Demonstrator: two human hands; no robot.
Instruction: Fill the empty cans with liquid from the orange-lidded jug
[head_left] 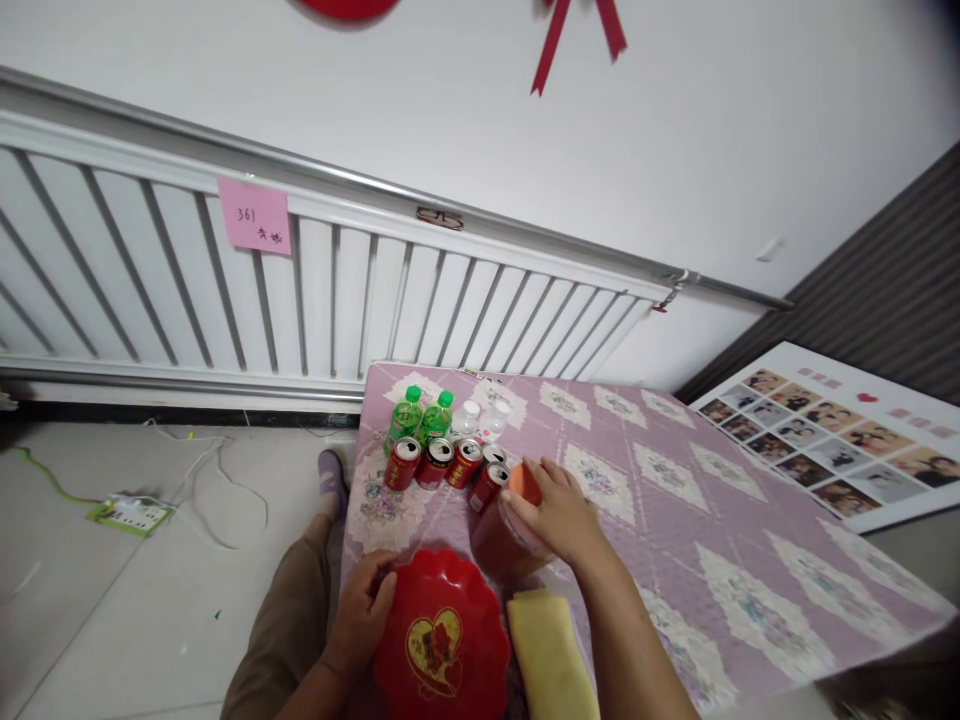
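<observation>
My left hand [365, 603] grips the left rim of a red scalloped plate [442, 640] with a gold heart, near the table's front edge. My right hand [559, 512] is wrapped around the top of an orange-capped bottle [501, 535] of reddish drink, which stands just behind the plate. A folded yellow cloth [553, 655] lies to the right of the plate, under my right forearm.
Several red cans [442, 463] stand in a row behind the bottle, with two green bottles [420, 417] and two clear bottles [480, 420] behind them. The pink patterned tablecloth [675, 480] stretches right. A white radiator [225, 290] lines the wall; a photo board [832, 435] lies right.
</observation>
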